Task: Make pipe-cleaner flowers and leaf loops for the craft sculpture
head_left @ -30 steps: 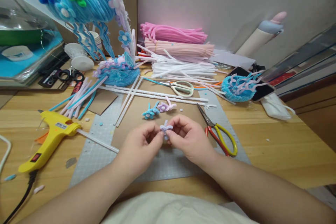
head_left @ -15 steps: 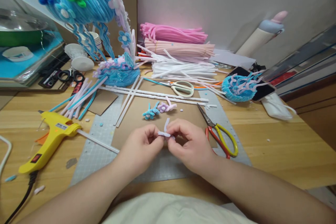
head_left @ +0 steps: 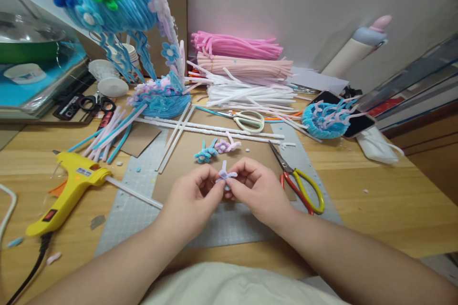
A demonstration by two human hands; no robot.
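Note:
Between my fingertips is a small pale lilac pipe-cleaner flower [head_left: 223, 174], its petals spread and one strip pointing up. My left hand [head_left: 195, 198] pinches it from the left, and my right hand [head_left: 259, 195] pinches its right side. Just beyond my hands, a blue flower [head_left: 203, 153] and a purple flower [head_left: 222, 146] lie on the brown cardboard [head_left: 171, 183]. Red-and-yellow-handled scissors [head_left: 304, 186] rest open to the right of my right hand. Left of my left hand lies a yellow glue gun [head_left: 69, 190] with a clear stick in it.
Pink [head_left: 238, 45] and white pipe-cleaner bundles [head_left: 250, 93] lie along the wall. A tall blue flower-covered piece [head_left: 118, 5] stands at the back left. Pale-handled scissors [head_left: 249, 121] lie beyond the cardboard. A blue ring-shaped piece [head_left: 327, 120] sits at the right, against a phone.
The lilac flower has been turned in my fingers, so its petals now face up more. Both hands have shifted slightly, and my right fingertips have risen a little.

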